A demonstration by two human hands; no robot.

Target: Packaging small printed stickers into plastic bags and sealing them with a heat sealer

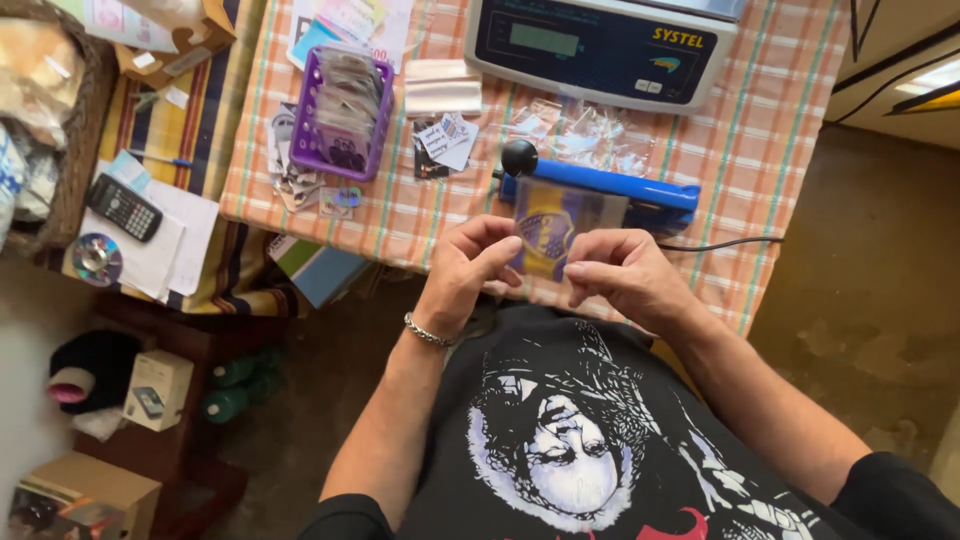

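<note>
Clear sleeve with blue-yellow card pinched by left hand and right hand grips, over table edge

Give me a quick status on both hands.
Left hand and right hand pinch a clear sleeve with blue-and-yellow card. Blue heat sealer right behind. Nothing between.

Small home-run shop/packing corner: checked cloth on surface, digital scale, blue heat sealer, purple basket w/ cards, calculator, boxes on low shelf.
</note>
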